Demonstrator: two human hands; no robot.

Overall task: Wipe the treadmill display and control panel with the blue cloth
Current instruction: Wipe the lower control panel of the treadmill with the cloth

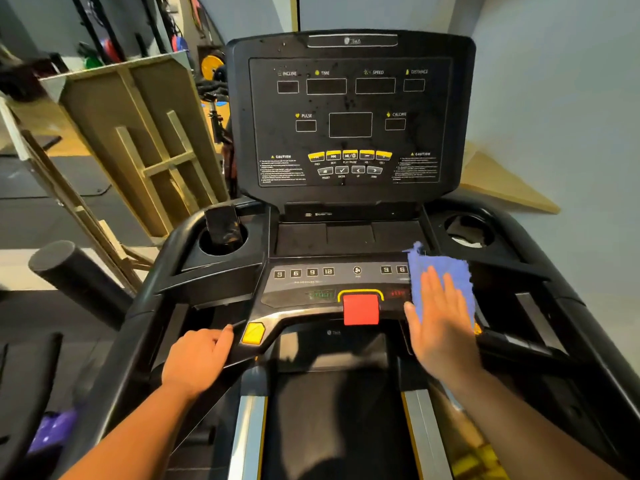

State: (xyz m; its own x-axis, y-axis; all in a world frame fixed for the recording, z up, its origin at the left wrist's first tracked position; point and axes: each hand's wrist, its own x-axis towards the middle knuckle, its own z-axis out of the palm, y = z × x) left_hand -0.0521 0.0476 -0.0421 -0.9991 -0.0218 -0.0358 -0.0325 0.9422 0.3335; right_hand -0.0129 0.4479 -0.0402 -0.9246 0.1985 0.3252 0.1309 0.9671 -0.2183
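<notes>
The right hand, fingers spread flat, pressed the blue cloth onto the control panel; the left hand gripped the handrail. Even, overlapping strokes would suit best.

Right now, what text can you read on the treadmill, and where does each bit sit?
"INCLINE", "TIME", "SPEED", "DISTANCE", "PULSE", "CALORIE": upright display.
"CAUTION": twice, display's lower corners; fine print unreadable.
"3", "6", "9", "12": control panel left keys.
"FAN": centre key.
"START": green, blurred.
Top logo, yellow button labels: too small.
</notes>
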